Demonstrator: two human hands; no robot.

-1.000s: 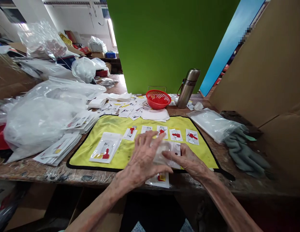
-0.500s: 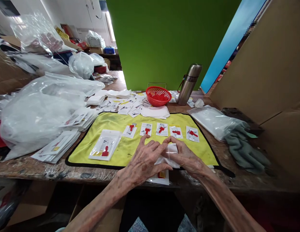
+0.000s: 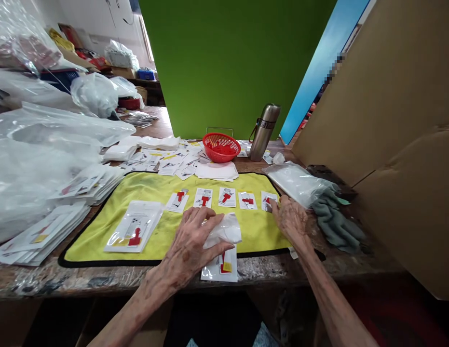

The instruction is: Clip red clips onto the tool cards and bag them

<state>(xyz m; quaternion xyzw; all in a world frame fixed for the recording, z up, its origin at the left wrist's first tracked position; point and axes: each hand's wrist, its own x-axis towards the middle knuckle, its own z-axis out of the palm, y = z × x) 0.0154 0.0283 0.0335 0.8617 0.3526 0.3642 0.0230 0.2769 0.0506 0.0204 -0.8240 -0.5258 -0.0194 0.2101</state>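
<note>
On the left, a big cloudy plastic bag [image 3: 32,164] sits puffed and wrinkly beside a pile of flat white packets [image 3: 39,231]. Next, on a soft yellow cloth with a black edge [image 3: 170,224], lies a shiny, clear flat packet [image 3: 132,226]. Inside it are a picture card and a red piece.

The left hand [image 3: 191,236] has its fingers pinched on a thin, white see-through bag [image 3: 226,229]. Under that bag is another clear packet with red and yellow bits [image 3: 224,266]. Behind, a round red plastic basket with holes [image 3: 221,148] has red bits in it. Five small white cards with red pieces [image 3: 227,197] lie in a row on the cloth.

A shiny silver metal bottle [image 3: 265,132] leans a little. The right hand [image 3: 291,219] was at the see-through bag before; now its fingers touch the last card on the right. I cannot tell if they pinch it. Past it are a smooth clear plastic bag [image 3: 296,180] and a fuzzy, crumpled grey-green cloth [image 3: 334,219].
</note>
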